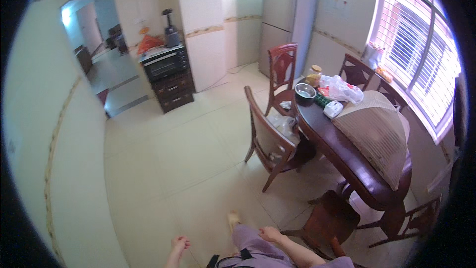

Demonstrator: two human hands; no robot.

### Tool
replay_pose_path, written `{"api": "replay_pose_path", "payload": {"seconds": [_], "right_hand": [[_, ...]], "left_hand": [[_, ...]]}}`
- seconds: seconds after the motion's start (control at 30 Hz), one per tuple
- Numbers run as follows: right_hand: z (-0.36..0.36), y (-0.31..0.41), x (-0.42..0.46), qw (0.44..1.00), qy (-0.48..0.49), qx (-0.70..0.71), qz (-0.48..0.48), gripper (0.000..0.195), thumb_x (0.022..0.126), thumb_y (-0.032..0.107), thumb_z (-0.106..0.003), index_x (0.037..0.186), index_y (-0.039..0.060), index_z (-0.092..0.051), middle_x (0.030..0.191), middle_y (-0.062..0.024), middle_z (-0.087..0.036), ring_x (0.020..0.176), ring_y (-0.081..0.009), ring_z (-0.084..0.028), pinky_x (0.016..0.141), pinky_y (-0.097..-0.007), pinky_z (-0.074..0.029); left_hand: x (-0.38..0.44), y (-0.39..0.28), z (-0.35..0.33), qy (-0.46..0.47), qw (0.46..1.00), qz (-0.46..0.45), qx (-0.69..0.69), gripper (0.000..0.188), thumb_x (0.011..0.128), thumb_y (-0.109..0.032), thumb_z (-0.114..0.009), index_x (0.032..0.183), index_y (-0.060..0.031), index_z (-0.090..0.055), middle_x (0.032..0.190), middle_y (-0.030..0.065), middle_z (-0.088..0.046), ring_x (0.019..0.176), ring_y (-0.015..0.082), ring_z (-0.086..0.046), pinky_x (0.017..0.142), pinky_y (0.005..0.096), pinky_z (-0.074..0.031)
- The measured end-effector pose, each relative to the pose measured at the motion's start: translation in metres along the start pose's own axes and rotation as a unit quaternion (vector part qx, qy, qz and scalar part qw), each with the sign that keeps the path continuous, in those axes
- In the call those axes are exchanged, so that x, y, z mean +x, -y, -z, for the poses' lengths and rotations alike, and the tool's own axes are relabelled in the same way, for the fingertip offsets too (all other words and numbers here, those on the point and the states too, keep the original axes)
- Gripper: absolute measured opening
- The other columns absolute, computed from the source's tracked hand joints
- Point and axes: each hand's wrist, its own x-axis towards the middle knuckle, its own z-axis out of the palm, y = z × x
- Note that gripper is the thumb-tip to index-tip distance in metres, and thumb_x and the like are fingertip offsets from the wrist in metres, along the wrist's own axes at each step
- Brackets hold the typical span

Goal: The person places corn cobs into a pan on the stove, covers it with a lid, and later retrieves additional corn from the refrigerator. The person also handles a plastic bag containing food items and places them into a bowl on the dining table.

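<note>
My left hand hangs over the tiled floor at the bottom of the view, its fingers loosely curled. Nothing shows in it. My right hand, also curled and with no object visible in it, is beside my thigh in purple clothing. Close to my right forearm stands a dark wooden chair. Ahead and to the right is an oval wooden dining table. On it are a mesh food cover, a metal bowl, a lidded jar and white plastic bags.
A wooden chair with a plastic bag on its seat juts out from the table. Behind it is another chair. A refrigerator stands in the far corner. Left of it, a countertop oven tops a dark drawer cabinet, near a doorway.
</note>
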Motion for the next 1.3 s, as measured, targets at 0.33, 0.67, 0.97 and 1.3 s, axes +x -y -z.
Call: {"api": "replay_pose_path", "payload": {"seconds": [0.33,0.67,0.97,1.3], "right_hand": [[0.218,0.177,0.312,0.983,0.03,-0.091,0.159,0.034,0.085,0.026,-0.052,0.108,0.0016,-0.056,0.103,-0.0222,-0.06,0.097,-0.0395,-0.056,0.082,-0.0461,-0.045],[0.396,0.315,0.597,0.97,-0.081,-0.066,0.218,0.031,0.083,0.021,-0.057,0.105,-0.0001,-0.054,0.102,-0.0222,-0.058,0.098,-0.0376,-0.056,0.083,-0.0459,-0.046],[0.56,0.198,0.711,0.982,-0.134,0.134,0.008,0.044,0.083,0.036,-0.056,0.112,0.0019,-0.058,0.1,-0.0226,-0.062,0.095,-0.038,-0.058,0.082,-0.0439,-0.047],[0.738,0.009,0.861,0.973,-0.116,0.128,-0.155,0.046,0.084,0.034,-0.053,0.115,0.0,-0.057,0.108,-0.0217,-0.061,0.101,-0.0353,-0.058,0.087,-0.0402,-0.046]], "left_hand": [[0.205,-0.191,-0.018,0.051,0.922,-0.137,0.359,0.036,0.081,-0.027,-0.063,0.11,-0.0057,-0.058,0.101,0.014,-0.06,0.087,0.0257,-0.058,0.074,0.036,-0.049],[0.378,-0.395,0.03,0.024,0.909,0.022,0.415,0.019,0.075,-0.024,-0.065,0.086,-0.0091,-0.063,0.078,0.0094,-0.057,0.073,0.0229,-0.057,0.066,0.0352,-0.047],[0.669,-0.827,-0.085,-0.001,0.869,-0.126,0.479,0.03,0.083,-0.03,-0.054,0.083,-0.0022,-0.067,0.066,0.0113,-0.062,0.062,0.0205,-0.061,0.062,0.0376,-0.047],[0.78,-1.184,-0.495,0.223,0.792,-0.414,0.39,0.029,0.083,-0.027,-0.061,0.102,-0.0056,-0.065,0.091,0.012,-0.068,0.084,0.0226,-0.065,0.074,0.0333,-0.05]]}}
